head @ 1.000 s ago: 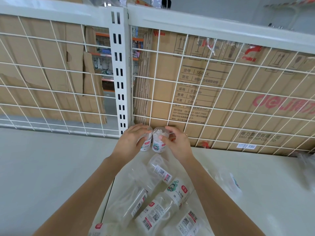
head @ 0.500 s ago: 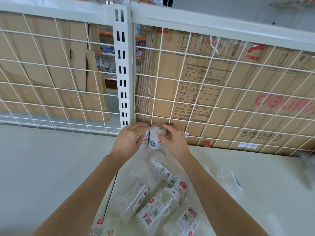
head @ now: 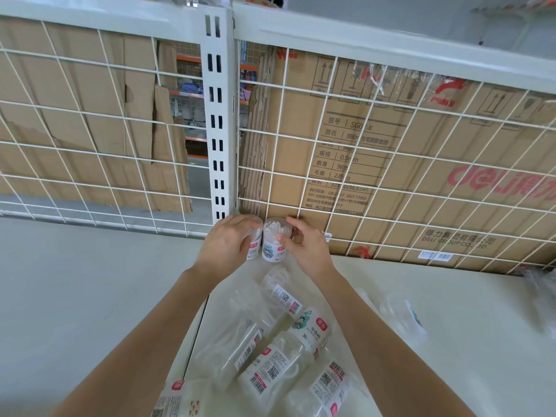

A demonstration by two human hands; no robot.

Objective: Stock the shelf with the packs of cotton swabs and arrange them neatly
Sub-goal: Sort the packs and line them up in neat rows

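Note:
Two clear round packs of cotton swabs stand upright side by side at the back of the white shelf (head: 90,296), against the wire grid. My left hand (head: 224,246) grips the left pack (head: 254,246), covering most of it. My right hand (head: 304,246) pinches the right pack (head: 274,243) between thumb and fingers; its white swab heads show at the top. Several more packs (head: 270,365) lie on their sides in a loose pile near the shelf's front, between my forearms.
A white slotted upright (head: 217,115) divides the wire-grid back panel (head: 391,176), with flattened cardboard boxes behind it. One more pack (head: 403,314) lies on its side to the right of my right arm. Crumpled clear plastic (head: 538,278) sits at the far right.
Both hands have stayed on the two upright packs, shifting them slightly toward the grid. The view has tilted down a little.

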